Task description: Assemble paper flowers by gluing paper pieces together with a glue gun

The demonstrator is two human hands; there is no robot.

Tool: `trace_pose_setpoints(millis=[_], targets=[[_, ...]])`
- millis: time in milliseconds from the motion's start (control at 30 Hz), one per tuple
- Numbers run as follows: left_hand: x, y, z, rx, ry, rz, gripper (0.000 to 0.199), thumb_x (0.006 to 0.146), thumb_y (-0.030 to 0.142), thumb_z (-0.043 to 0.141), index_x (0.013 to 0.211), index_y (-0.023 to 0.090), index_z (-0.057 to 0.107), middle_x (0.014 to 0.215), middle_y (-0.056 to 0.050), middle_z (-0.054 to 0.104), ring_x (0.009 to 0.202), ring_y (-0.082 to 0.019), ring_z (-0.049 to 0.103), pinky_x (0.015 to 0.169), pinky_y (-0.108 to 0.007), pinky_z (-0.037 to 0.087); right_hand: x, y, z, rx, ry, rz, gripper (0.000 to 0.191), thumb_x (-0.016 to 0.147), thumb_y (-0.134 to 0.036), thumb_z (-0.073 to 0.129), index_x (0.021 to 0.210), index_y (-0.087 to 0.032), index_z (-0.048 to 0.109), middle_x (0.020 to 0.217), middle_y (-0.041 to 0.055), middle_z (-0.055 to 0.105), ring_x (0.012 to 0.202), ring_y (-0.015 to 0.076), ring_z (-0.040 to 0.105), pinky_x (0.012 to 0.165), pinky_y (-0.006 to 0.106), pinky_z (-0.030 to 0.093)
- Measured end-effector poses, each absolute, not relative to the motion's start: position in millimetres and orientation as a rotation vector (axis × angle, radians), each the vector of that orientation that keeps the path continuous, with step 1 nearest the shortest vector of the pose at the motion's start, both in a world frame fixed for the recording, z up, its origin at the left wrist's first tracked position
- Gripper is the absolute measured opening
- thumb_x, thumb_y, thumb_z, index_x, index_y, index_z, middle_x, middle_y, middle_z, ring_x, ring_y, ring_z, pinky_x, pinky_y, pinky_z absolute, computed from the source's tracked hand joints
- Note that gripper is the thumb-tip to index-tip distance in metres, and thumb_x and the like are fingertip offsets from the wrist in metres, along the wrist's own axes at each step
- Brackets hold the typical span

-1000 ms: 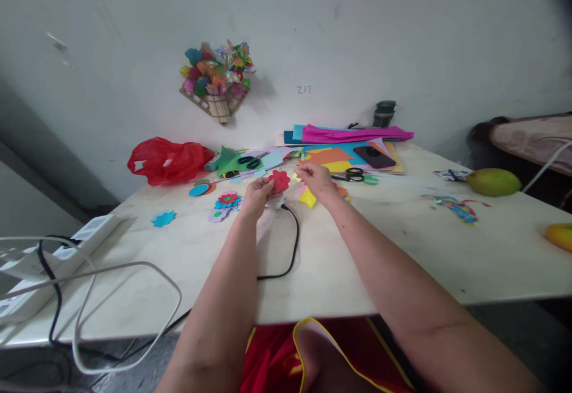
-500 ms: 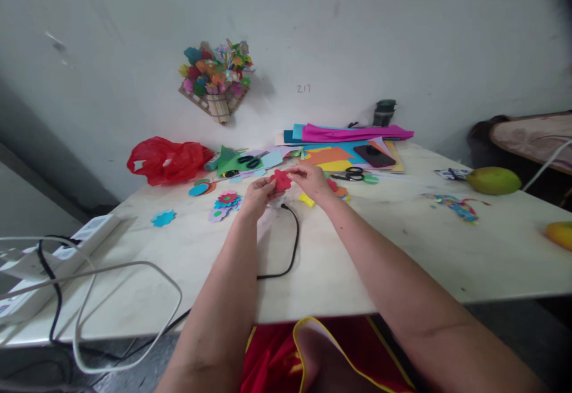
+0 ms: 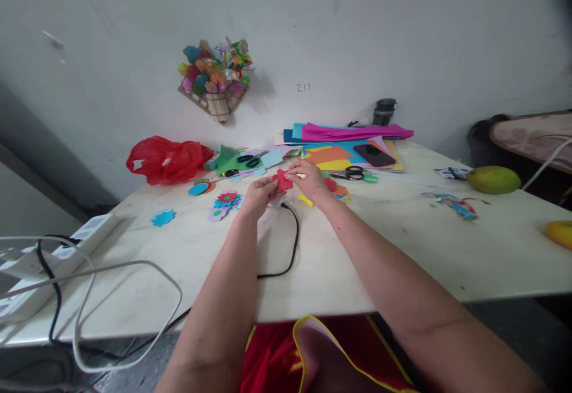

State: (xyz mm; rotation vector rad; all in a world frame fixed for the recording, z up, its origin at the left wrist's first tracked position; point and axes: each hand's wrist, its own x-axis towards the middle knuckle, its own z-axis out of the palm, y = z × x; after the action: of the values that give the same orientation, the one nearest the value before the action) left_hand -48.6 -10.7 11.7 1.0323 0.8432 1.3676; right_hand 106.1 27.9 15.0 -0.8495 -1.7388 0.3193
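Between my two hands, just above the table, is a red flower-shaped paper cut-out (image 3: 282, 180). My left hand (image 3: 260, 197) is closed, pinching its left edge between thumb and fingers. At its upper right edge the fingertips of my right hand (image 3: 311, 181) are pressed together on the paper. A small yellow piece (image 3: 306, 200) lies below my right hand. Red and orange cut-outs (image 3: 342, 193) lie partly hidden behind my right wrist. Left of my left hand is a pile of layered paper flowers (image 3: 226, 201) in red, blue and lilac.
A black cable (image 3: 295, 244) curves across the table (image 3: 357, 250) between my forearms. Scissors (image 3: 354, 172), a phone (image 3: 374, 155) and coloured sheets (image 3: 330, 156) lie behind my hands. At left are a red plastic bag (image 3: 165, 159), blue cut-outs (image 3: 163, 218) and a power strip (image 3: 89, 235); a mango (image 3: 494, 179) lies right.
My right fingers have shifted slightly along the red flower's upper right edge, with the hand tilted a little more upright. The flower stays in nearly the same place.
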Motion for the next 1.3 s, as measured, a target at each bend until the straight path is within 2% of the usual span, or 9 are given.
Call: trace_pose_setpoints(millis=[267, 633, 867, 1100, 1200, 1300], targets=[[-48.5, -11.4, 11.5, 1.055, 0.797, 1.343, 0.012, 0.07, 0.014, 0.074, 0.077, 0.009, 0.065, 0.074, -0.007, 0.07, 0.067, -0.015, 0.068, 0.07, -0.029, 0.055, 104.9, 32.8, 8.9, -0.88, -1.762, 0.263, 0.01, 0.074, -0.017, 0.07, 0.069, -0.026, 0.074, 0.096, 0.0036, 0.068, 0.096, 0.0216, 0.059, 0.091, 0.04, 0.044], [-48.2, -10.9, 10.7, 1.072, 0.8, 1.342, 0.014, 0.069, 0.016, 0.075, 0.072, 0.01, 0.063, 0.068, -0.004, 0.068, 0.064, -0.014, 0.067, 0.069, -0.027, 0.055, 105.3, 32.0, 10.2, -0.908, -1.777, 0.243, 0.009, 0.072, -0.018, 0.071, 0.07, -0.026, 0.075, 0.106, 0.0048, 0.067, 0.101, 0.0236, 0.058, 0.093, 0.042, 0.045], [-48.1, -11.9, 11.5, 1.063, 0.805, 1.347, 0.013, 0.069, 0.015, 0.075, 0.072, 0.011, 0.063, 0.068, -0.004, 0.067, 0.064, -0.013, 0.066, 0.066, -0.026, 0.056, 103.7, 29.4, 10.4, -0.906, -1.743, 0.253, 0.008, 0.07, -0.017, 0.072, 0.066, -0.024, 0.071, 0.106, 0.0054, 0.065, 0.104, 0.0236, 0.057, 0.095, 0.042, 0.042], [-47.5, -11.5, 11.7, 1.058, 0.828, 1.348, 0.013, 0.07, 0.015, 0.074, 0.076, 0.01, 0.063, 0.073, -0.005, 0.068, 0.064, -0.013, 0.067, 0.068, -0.027, 0.056, 105.9, 28.2, 14.0, -0.89, -1.68, 0.283, 0.008, 0.076, -0.026, 0.067, 0.069, -0.023, 0.07, 0.106, 0.0063, 0.065, 0.106, 0.0229, 0.057, 0.096, 0.04, 0.042], [-47.4, -10.8, 11.4, 1.053, 0.846, 1.355, 0.013, 0.071, 0.015, 0.073, 0.075, 0.01, 0.063, 0.072, -0.006, 0.069, 0.062, -0.014, 0.067, 0.067, -0.028, 0.057, 108.6, 27.6, 15.5, -0.968, -1.553, 0.4, 0.009, 0.076, -0.029, 0.064, 0.076, -0.021, 0.069, 0.099, 0.0066, 0.067, 0.097, 0.022, 0.06, 0.088, 0.037, 0.046], [-47.6, -10.3, 11.1, 1.045, 0.863, 1.355, 0.016, 0.072, 0.017, 0.073, 0.082, 0.01, 0.063, 0.074, -0.007, 0.07, 0.063, -0.017, 0.069, 0.065, -0.028, 0.057, 110.9, 25.0, 16.9, -1.044, -1.439, 0.668, 0.02, 0.076, -0.037, 0.06, 0.078, -0.019, 0.067, 0.086, 0.0047, 0.068, 0.081, 0.0192, 0.062, 0.073, 0.032, 0.048]])
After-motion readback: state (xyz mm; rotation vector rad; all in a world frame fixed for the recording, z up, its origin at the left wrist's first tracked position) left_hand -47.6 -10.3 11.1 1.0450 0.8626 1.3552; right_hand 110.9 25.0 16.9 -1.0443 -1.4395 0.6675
